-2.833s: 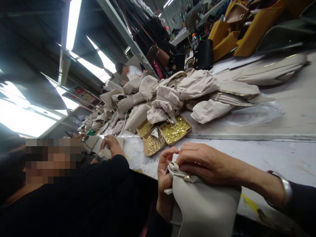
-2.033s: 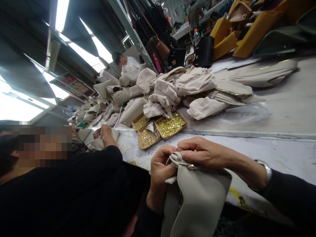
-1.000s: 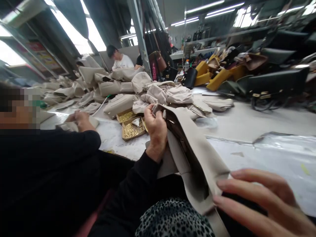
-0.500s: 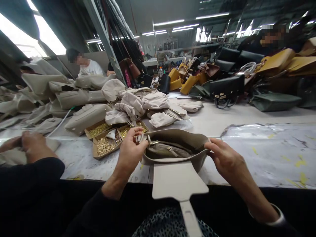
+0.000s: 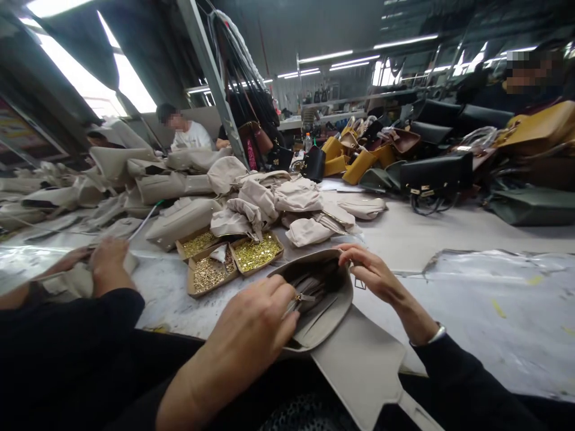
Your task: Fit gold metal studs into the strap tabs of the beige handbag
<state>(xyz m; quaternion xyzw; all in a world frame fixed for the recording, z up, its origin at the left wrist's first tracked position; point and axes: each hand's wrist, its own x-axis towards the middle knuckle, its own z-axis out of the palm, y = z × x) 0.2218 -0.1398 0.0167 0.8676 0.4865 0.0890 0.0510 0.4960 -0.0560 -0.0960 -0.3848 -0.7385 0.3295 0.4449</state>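
A beige handbag (image 5: pixel 336 306) is tilted at the table's front edge, its mouth facing me. Inside, a zip with a metal pull (image 5: pixel 306 297) shows among the lining folds. My left hand (image 5: pixel 256 314) is closed over the left end of the mouth, thumb and fingers by the zip pull; its fingertips are partly hidden. With fingers and thumb pinched on the far right rim, my right hand (image 5: pixel 371 272) holds the bag. A small metal ring (image 5: pixel 360 283) hangs below those fingers. The bag's wide flap (image 5: pixel 362 353) and narrow tab (image 5: pixel 415 410) hang toward my lap.
Card trays (image 5: pixel 258 252) of gold-coloured metal bits stand beyond my left hand. Behind them lie heaped beige linings (image 5: pixel 258 203) and handbags (image 5: pixel 182 221). A neighbour's hands (image 5: pixel 108 263) work at the left. Black handbags (image 5: pixel 435 173) and mustard handbags (image 5: pixel 539 129) are piled at the back right.
The bag has turned, with its flap swinging to the right. My left hand has moved from its left rim corner to over the mouth near the zip pull. My view has shifted left.
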